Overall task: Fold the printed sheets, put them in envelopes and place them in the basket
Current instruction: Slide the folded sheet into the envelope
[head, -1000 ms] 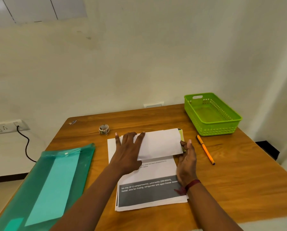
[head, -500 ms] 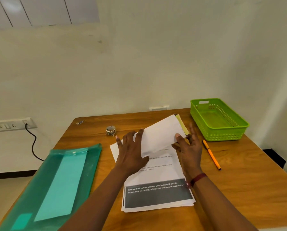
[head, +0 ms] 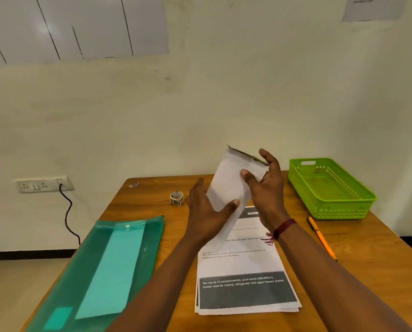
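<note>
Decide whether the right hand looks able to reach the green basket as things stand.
Probably yes: the basket sits open-topped just right of the right hand, with only bare table between, though it grips the white envelope.

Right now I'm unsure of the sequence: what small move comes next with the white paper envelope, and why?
Probably close its upper end with the right hand: that hand and the left hand hold the white paper envelope tilted above the printed sheets, that end looks open, with the green plastic basket nearby.
</note>
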{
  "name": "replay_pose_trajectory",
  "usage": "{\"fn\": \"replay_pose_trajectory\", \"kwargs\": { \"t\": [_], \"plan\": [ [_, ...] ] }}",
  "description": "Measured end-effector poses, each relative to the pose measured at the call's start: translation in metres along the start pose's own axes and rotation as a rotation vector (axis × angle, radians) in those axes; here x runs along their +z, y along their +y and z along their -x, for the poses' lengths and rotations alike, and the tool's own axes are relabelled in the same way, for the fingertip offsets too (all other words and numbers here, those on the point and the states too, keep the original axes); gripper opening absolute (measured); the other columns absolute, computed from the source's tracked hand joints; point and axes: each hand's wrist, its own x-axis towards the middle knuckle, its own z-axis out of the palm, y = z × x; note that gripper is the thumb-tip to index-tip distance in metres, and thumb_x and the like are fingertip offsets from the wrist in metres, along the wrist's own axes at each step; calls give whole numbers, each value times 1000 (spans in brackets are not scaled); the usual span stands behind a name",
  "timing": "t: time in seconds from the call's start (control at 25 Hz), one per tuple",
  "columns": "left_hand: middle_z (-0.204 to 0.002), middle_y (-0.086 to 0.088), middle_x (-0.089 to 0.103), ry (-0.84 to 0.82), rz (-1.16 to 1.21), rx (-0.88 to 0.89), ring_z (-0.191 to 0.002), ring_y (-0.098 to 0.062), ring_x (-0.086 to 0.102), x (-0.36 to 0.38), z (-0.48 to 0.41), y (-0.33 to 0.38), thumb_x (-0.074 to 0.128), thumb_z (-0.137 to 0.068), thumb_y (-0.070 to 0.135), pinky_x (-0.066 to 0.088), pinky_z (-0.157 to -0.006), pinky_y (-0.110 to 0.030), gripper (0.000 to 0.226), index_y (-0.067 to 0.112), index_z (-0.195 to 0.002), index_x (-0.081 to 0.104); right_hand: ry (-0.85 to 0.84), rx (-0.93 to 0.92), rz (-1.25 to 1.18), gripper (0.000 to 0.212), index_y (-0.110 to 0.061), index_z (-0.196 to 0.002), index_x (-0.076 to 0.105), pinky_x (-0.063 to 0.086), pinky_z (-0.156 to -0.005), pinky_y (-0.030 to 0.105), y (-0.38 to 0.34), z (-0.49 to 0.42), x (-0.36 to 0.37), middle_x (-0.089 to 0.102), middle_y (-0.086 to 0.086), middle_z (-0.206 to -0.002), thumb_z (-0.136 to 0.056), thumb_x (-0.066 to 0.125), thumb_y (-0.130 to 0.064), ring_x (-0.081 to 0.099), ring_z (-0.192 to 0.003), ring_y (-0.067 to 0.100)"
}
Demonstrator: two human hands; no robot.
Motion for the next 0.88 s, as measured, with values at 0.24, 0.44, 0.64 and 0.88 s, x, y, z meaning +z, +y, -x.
{"fn": "replay_pose_trajectory", "kwargs": {
  "t": [0.24, 0.44, 0.64, 0.88],
  "plan": [
    [-105, -4, 63, 74, 529, -139, -97, -17, 63, -36, -17, 38, 69, -90, 28, 50, -69, -19, 49, 27, -133, 47, -190, -127, 117, 48, -32, -121, 54, 52, -95, 33, -17, 6, 10, 58, -18, -124, -84, 69, -5, 55, -116, 6],
    [-107, 1, 69, 91, 612, -70, -95, -15, 67, -42, -14, 54, 71, -87, 8, 58, -75, -25, 36, 20, -119, 60, -241, -193, 197, 35, -25, -109, 61, 50, -89, 18, -24, 18, 17, 62, -21, -112, -86, 66, 0, 58, -106, -2],
    [-101, 0, 71, 76, 726, -138, -87, -14, 68, -39, -8, 58, 61, -89, 0, 59, -75, -29, 28, 15, -112, 67, -206, -134, 131, 27, -19, -106, 66, 53, -88, 26, -22, 22, 14, 68, -12, -109, -83, 72, -6, 62, -103, 5],
    [-88, -5, 74, 144, 804, -168, -84, -23, 68, -32, -1, 70, 73, -87, 28, 59, -76, -37, 16, 13, -92, 73, -52, -122, 41, 7, -23, -92, 70, 53, -86, 27, -29, 27, 18, 72, -8, -94, -86, 72, -22, 66, -94, 10]
  ]
}}
